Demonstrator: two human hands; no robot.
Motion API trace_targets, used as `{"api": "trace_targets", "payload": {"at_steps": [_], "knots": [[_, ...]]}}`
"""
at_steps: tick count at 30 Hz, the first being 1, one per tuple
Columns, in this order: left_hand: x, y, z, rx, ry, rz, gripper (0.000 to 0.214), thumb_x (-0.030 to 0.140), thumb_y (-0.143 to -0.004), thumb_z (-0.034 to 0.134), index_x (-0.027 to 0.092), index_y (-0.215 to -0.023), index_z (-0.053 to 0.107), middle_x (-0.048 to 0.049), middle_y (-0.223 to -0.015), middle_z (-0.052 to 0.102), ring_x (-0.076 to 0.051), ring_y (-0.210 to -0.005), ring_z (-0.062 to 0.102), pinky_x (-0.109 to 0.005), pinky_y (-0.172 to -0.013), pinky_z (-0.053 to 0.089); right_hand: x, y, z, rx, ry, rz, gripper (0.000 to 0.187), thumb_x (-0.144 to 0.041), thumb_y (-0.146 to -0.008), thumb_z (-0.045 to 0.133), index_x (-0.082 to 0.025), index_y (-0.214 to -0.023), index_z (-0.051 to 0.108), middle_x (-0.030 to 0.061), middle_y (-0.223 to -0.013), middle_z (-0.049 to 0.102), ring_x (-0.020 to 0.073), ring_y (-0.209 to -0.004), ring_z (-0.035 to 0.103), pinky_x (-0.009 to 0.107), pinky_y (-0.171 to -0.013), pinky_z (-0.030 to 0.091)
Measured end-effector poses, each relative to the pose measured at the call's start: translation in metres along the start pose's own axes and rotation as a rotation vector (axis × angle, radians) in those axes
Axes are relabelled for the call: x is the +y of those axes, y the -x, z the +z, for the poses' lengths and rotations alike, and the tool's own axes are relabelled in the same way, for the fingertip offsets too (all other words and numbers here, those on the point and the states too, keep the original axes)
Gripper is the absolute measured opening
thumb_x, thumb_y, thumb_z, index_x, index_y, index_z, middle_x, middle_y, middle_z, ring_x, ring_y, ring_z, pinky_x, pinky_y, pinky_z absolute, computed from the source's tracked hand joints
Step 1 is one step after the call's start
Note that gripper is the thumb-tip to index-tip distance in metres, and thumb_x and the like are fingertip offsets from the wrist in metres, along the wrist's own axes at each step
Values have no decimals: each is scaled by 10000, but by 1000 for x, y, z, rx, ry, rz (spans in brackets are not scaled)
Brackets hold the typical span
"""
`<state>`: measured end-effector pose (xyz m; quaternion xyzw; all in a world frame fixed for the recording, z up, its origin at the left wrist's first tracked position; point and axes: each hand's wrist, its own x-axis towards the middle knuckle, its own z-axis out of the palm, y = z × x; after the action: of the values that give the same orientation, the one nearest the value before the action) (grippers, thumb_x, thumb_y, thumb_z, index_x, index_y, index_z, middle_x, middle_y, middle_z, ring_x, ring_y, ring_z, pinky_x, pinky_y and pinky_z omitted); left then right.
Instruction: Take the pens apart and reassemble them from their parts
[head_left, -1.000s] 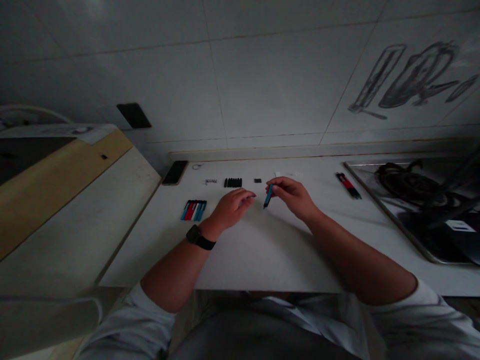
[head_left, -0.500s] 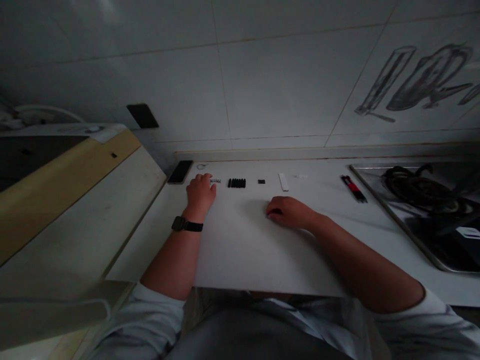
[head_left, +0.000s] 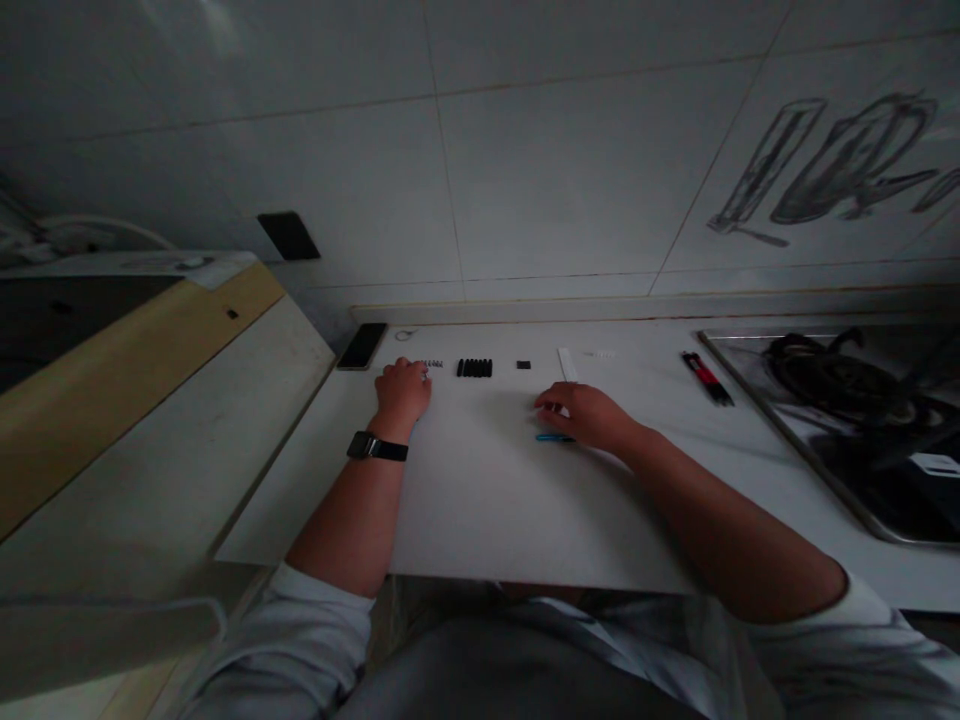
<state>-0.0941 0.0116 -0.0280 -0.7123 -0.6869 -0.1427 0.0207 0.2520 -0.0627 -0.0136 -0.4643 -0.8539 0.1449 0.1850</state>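
My left hand [head_left: 403,389], with a dark watch at the wrist, rests on the white counter at the left end of a row of small coiled springs [head_left: 431,364]. Its thumb stands apart from its bent fingers, and nothing shows in its grasp. A thin blue stick-like piece [head_left: 553,437] lies on the counter, partly covered by my right hand [head_left: 581,412]. The thumb and fingers of that hand are apart just above it. Behind the right hand is a flat white strip [head_left: 566,363], its near end touching the hand's outline.
Several short black cylinders [head_left: 475,368] stand side by side near a small dark square [head_left: 523,365]. Faint clear pieces [head_left: 600,355] lie farther right, then red-and-black pens [head_left: 707,378]. A phone [head_left: 361,345] and a ring [head_left: 405,335] lie at back left. A gas stove [head_left: 832,440] bounds the right.
My right hand has risen slightly and its fingers have parted; the blue piece now shows on the counter beneath it. My left hand has stayed nearly in place, fingers a little more drawn in.
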Motion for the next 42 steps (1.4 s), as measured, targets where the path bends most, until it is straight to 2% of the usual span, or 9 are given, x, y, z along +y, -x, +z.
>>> {"api": "trace_targets", "payload": {"at_steps": [3,6,10,14,21,29,32,37,42], "knots": [[6,1,0,-31,-13,41,167,210,-925,604,224,-1009,748,-126,-1081,719,-297,-1009,641,-425,-871,486,6,-6,-1,68,2,-1,240,-320,-990,570,-228,-1118,751,82,-1030,746,213,-893,693,330,-831,514],[15,3,0,-68,57,145,105,209,-928,615,219,-949,717,-96,-1022,739,-263,-954,655,-376,-831,484,7,-20,-1,83,54,-24,264,-299,-1002,547,-212,-1149,748,98,-1081,742,225,-944,689,344,-870,518],[30,7,-2,-31,171,261,59,235,-958,617,210,-955,671,-88,-984,733,-239,-914,652,-347,-806,473,3,-54,4,45,223,-70,333,-272,-1001,553,-192,-1280,716,150,-1240,701,278,-1099,650,399,-972,489],[37,10,-2,25,224,296,54,260,-968,631,212,-942,638,-73,-935,718,-231,-871,646,-338,-776,465,1,-93,16,-18,379,-68,408,-248,-990,566,-221,-1383,669,160,-1282,670,303,-1125,620,413,-965,464],[34,9,1,58,281,310,62,262,-974,628,207,-947,624,-73,-938,714,-245,-885,650,-354,-784,466,3,-123,27,-69,464,-86,328,-225,-963,582,-236,-1246,747,149,-1259,676,319,-1137,587,407,-899,437],[42,8,-2,76,508,252,27,231,-945,657,211,-956,644,-54,-921,731,-210,-866,670,-338,-799,501,9,-128,26,-58,515,-214,258,-187,-996,537,-202,-1121,763,144,-1233,690,297,-1140,566,392,-915,390],[45,8,-2,69,650,216,48,259,-934,668,219,-955,651,-34,-897,735,-186,-820,674,-322,-776,520,7,-122,22,7,457,-202,247,-205,-1019,515,-182,-1133,733,147,-1202,707,280,-1105,592,379,-927,392],[56,15,-2,56,853,253,76,279,-925,659,212,-960,662,-29,-927,736,-172,-863,690,-318,-837,549,-6,-85,4,183,246,-63,274,-248,-1050,459,-165,-1222,656,122,-1085,750,241,-953,664,348,-905,432],[74,25,-1,62,1029,329,120,304,-917,662,200,-977,672,-41,-969,729,-165,-916,686,-322,-896,549,-18,-43,3,325,-27,20,289,-288,-1046,445,-221,-1202,678,95,-1118,752,220,-990,683,323,-885,476]]}}
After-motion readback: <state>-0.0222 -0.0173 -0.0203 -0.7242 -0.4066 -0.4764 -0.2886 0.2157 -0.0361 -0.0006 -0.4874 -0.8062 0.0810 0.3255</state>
